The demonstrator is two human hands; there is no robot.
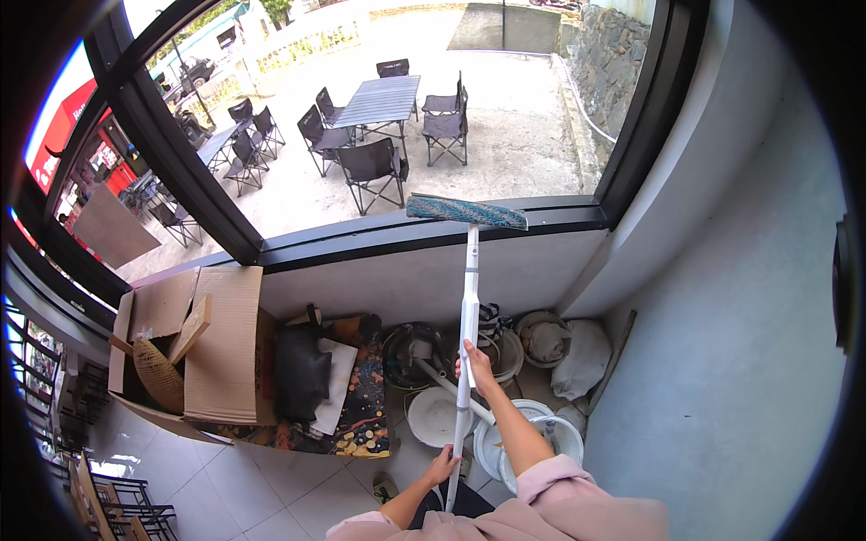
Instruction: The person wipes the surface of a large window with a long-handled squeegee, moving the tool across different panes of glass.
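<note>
A long-handled window mop with a white pole and a blue fluffy head stands upright in front of me. Its head lies across the black sill bar of the window frame, at the foot of the glass. My right hand is wrapped round the pole about halfway up. Lower down, close to my body, my left hand grips the same pole, its fingers closed.
White buckets and tubs stand below the sill, with a filled white sack beside them. To the left, an open cardboard box sits near a dark patterned box. A pale wall rises on the right. Outdoors are a table and folding chairs.
</note>
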